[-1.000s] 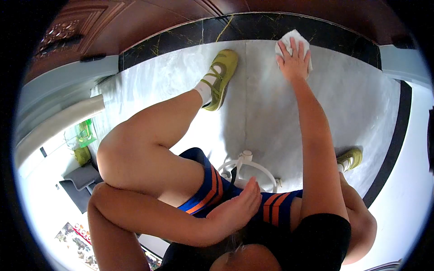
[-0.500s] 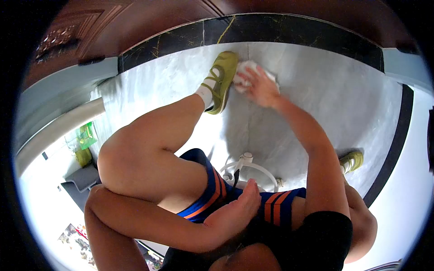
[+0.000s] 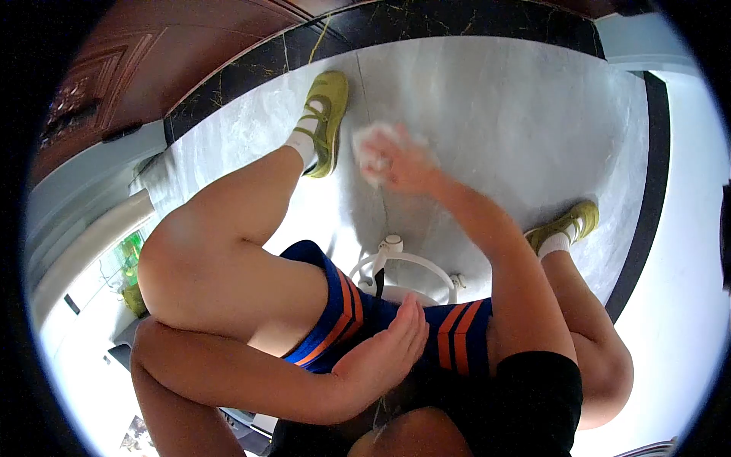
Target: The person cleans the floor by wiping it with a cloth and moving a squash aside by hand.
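Note:
My right hand (image 3: 403,162) reaches out low over the grey marble floor, blurred by motion. Beneath its fingers is a crumpled white cloth (image 3: 371,152), perhaps a wad of tissue; the blur hides its exact kind. The cloth is to the right of the green shoe (image 3: 329,126) on my left foot, with a gap between them. Near my body, my left hand (image 3: 387,352) is held over the blue shorts with orange stripes (image 3: 344,316), its fingers stretched out and holding nothing.
Between my legs stands a white ring-shaped base (image 3: 422,266) of a stool or chair. A black marble strip (image 3: 426,21) edges the floor before a dark wooden door (image 3: 114,84). My other green shoe (image 3: 582,219) is at the right, near a black skirting (image 3: 653,175) and white wall.
My right hand has drawn the cloth back toward me, away from the left shoe. The view has shifted, and more of the right leg and shoe shows. My left hand keeps its pose.

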`<state>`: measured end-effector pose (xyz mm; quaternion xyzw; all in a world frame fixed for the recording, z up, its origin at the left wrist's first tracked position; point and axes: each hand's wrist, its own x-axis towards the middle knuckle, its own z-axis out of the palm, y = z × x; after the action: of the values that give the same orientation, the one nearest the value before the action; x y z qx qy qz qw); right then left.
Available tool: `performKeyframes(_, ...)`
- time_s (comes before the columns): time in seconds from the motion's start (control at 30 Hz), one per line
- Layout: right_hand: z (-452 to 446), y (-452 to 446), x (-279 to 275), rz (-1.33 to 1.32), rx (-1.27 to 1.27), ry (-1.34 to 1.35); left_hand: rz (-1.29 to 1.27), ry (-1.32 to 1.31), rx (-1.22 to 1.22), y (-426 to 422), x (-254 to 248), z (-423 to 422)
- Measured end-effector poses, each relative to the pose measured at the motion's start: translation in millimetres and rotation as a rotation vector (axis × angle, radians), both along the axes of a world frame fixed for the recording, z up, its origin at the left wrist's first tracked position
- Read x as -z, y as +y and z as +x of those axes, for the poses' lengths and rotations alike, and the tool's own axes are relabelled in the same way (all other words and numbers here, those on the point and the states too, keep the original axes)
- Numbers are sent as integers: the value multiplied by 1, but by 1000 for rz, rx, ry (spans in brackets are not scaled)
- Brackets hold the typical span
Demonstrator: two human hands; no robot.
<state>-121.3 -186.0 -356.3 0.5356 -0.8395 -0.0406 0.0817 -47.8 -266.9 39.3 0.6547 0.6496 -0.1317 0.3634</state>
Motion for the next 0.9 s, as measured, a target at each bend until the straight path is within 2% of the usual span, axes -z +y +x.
performKeyframes(0.07,-47,22,17,79,269,156,-5,19,11,6,6,8)
performKeyframes(0.1,-72,43,1,-112,369,-434,-15,23,-3,8,7,10)
performKeyframes(0.23,-96,157,3,-41,912,-247,-18,-30,-72,7,9,3)
performKeyframes(0.3,-76,205,12,-124,968,-251,6,-57,-76,2,8,4)
performKeyframes(0.4,-38,198,27,-120,1080,-224,7,-75,-109,-2,9,10)
performKeyframes(0.57,35,123,9,-118,758,-315,29,-50,-119,-10,10,20)
performKeyframes(0.67,84,54,-16,40,594,-571,58,-13,-152,-17,15,28)
performKeyframes(0.73,114,27,-23,-32,480,-690,75,37,-187,-23,26,39)
performKeyframes(0.8,138,14,-26,-227,384,-675,95,59,-197,-28,29,38)
performKeyframes(0.83,138,15,-26,-203,338,-663,104,68,-200,-30,30,39)
performKeyframes(0.9,122,30,-21,-148,248,-639,196,-110,-316,-31,25,39)
